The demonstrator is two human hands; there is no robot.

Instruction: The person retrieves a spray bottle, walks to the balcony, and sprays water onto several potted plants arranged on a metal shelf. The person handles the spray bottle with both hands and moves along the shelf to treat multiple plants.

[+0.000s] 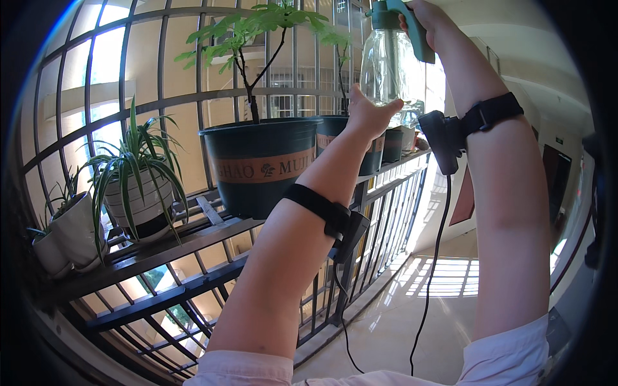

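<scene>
A clear plastic spray bottle (386, 67) with a green pump head hangs in the upper right, with some liquid near its base. My right hand (427, 24) is shut around its green handle (416, 36). At the bottle's lower left is my left hand (371, 115), thumb and a finger spread apart. The thumb overlaps the bottle's lower part; whether this hand grips it is unclear. Just left of it stands a dark green pot (260, 193) with a printed brown band, holding a small leafy tree (251, 99).
Several pots line a metal ledge (159, 253) against window bars (161, 62). A spider plant (133, 144) grows in a white pot (140, 198), beside a tilted white pot (77, 229). Cabled black devices (352, 236) are strapped to both forearms. Below is a glossy tiled floor (410, 318).
</scene>
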